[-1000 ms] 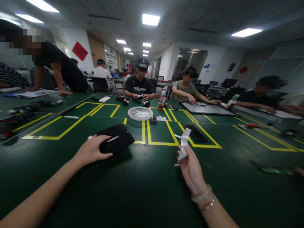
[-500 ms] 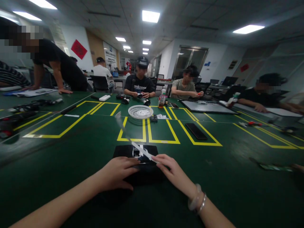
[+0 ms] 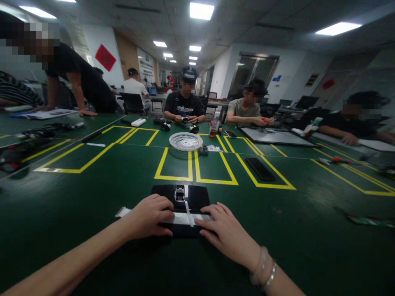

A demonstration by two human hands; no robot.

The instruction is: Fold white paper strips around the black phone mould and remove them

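Note:
A flat black casing point(image 3: 197, 198) lies on the green table in front of me, with a small square metal-framed opening near its top edge. A white strip point(image 3: 180, 218) runs crosswise over its lower half, and its loose end sticks out past my left wrist. A narrower pale strip point(image 3: 187, 207) leads down from the opening and meets it. My left hand point(image 3: 151, 216) rests over the left part, its fingers on the white strip and thumb apart below. My right hand point(image 3: 222, 226) lies with spread fingers on the strip's right end. Part of the strip is hidden under both hands.
Beyond the casing are yellow tape outlines, a white round basket point(image 3: 185, 142), a small dark part point(image 3: 203, 150) and a black phone point(image 3: 260, 169). Cables point(image 3: 46, 130) lie at left, a bottle point(image 3: 213, 127) and large panel point(image 3: 277, 136) farther back. Several people are around the table.
The white strip, held raised and slanting over the casing before, now lies flat across it. My left hand has shifted slightly left, and my right hand has come down onto the strip.

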